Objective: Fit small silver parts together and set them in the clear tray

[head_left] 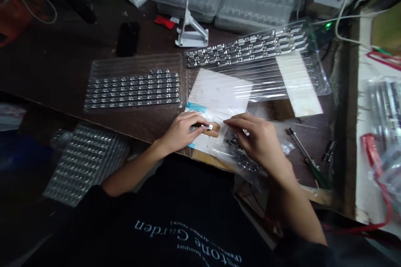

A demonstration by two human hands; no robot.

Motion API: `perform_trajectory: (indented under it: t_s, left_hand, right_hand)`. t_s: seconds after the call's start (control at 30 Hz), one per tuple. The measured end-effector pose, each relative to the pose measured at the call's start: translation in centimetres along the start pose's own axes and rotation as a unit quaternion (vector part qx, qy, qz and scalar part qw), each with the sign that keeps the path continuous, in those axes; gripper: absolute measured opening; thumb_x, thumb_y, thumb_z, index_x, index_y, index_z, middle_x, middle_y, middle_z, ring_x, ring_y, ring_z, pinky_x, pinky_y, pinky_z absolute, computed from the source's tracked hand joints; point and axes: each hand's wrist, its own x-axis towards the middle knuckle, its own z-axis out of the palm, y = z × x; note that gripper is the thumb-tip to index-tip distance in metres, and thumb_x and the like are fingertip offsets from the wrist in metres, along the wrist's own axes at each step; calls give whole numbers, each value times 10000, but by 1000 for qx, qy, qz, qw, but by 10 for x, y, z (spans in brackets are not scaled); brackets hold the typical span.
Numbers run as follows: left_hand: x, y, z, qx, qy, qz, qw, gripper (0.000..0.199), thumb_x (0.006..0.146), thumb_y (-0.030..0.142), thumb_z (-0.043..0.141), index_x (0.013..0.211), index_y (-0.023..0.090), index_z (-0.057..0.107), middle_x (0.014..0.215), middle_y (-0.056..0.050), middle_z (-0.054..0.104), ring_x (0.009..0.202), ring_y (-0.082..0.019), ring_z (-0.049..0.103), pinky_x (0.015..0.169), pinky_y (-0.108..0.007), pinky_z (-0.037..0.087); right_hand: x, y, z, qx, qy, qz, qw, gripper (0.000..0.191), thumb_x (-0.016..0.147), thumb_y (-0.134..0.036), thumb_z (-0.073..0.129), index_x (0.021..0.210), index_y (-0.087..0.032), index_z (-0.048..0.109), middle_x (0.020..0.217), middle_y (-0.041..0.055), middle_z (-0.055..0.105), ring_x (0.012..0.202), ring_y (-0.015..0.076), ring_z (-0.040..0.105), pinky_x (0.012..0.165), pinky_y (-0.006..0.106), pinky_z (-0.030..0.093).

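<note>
My left hand pinches a small metal part between thumb and fingertips, over a small brown block. The block lies on a white board with blue tape at its left edge. To the right, my right hand is closed, thumb and fingertips together around a thin rod or wire that is hard to make out. Beneath that hand lies a clear plastic bag with many small dark metal parts.
Clear trays with rows of metal parts stand left and behind. A white stand, a black phone, a white strip and a green-handled screwdriver are on the table. More trays are stacked below left.
</note>
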Motion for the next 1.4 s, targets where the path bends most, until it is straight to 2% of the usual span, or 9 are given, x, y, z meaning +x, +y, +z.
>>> perform_trajectory:
  t_s: [0.43,0.77,0.83,0.93,1.0,1.17,1.23,1.33,1.4]
  left_hand:
    - [-5,-5,5,-11,15,7,1000,73,911,212,664,963,209,715,982,-34,762,945,-190,689,876,-343,497]
    - [-4,-8,5,-1,4,31,1000,45,904,210,685,933,208,719,972,-9,772,942,-176,702,881,-331,453]
    - [-4,-8,5,-9,22,25,999,38,905,211,683,921,207,717,956,-6,772,940,-174,703,877,-328,455]
    - [-5,-6,3,-18,97,3,995,38,911,200,672,906,193,709,934,-14,769,924,-169,703,867,-318,462]
    - [-7,-5,1,7,118,-18,993,41,915,201,665,911,192,705,947,-16,766,922,-172,695,868,-323,457]
    - [-16,-3,-2,110,38,-37,993,105,923,257,655,1013,215,691,1024,-9,748,951,-201,652,874,-344,428]
    - [-17,-2,-2,113,37,-36,992,114,920,252,660,1027,222,685,1030,-3,746,957,-199,648,877,-340,421]
    - [-15,1,1,98,75,-43,991,70,921,222,655,985,215,682,990,0,748,932,-188,655,861,-329,421]
    - [-11,6,5,81,99,-35,991,54,918,229,659,961,203,679,969,-7,747,926,-184,660,852,-323,428]
  right_hand:
    - [6,-7,18,9,-31,16,999,179,881,-128,530,932,-177,694,927,68,729,824,181,683,747,287,508]
    - [6,-3,32,-70,-19,29,997,176,900,-147,528,946,-174,695,931,86,720,769,198,675,703,300,504]
    - [7,-3,34,-72,-19,25,997,180,894,-127,533,953,-175,696,935,83,719,772,196,674,708,300,503]
    - [8,-3,36,-50,-20,6,999,175,912,-135,537,976,-183,693,941,73,716,804,192,677,726,293,508]
    - [8,-5,38,-39,-38,-13,998,179,932,-152,534,1015,-180,690,961,75,712,834,191,677,742,290,512]
    - [8,-13,43,-124,-92,-51,987,255,987,-193,467,1104,-170,693,1008,109,699,857,215,656,755,317,504]
    - [8,-14,43,-127,-99,-55,985,281,1003,-198,441,1116,-194,698,1030,104,699,879,209,656,770,309,499]
    - [7,-11,33,-81,-91,-49,991,275,1000,-213,468,1169,-208,686,1074,89,703,910,192,669,777,285,499]
    - [4,-7,21,-81,-75,-27,994,239,984,-232,508,1116,-195,704,1032,80,715,879,189,674,751,282,492]
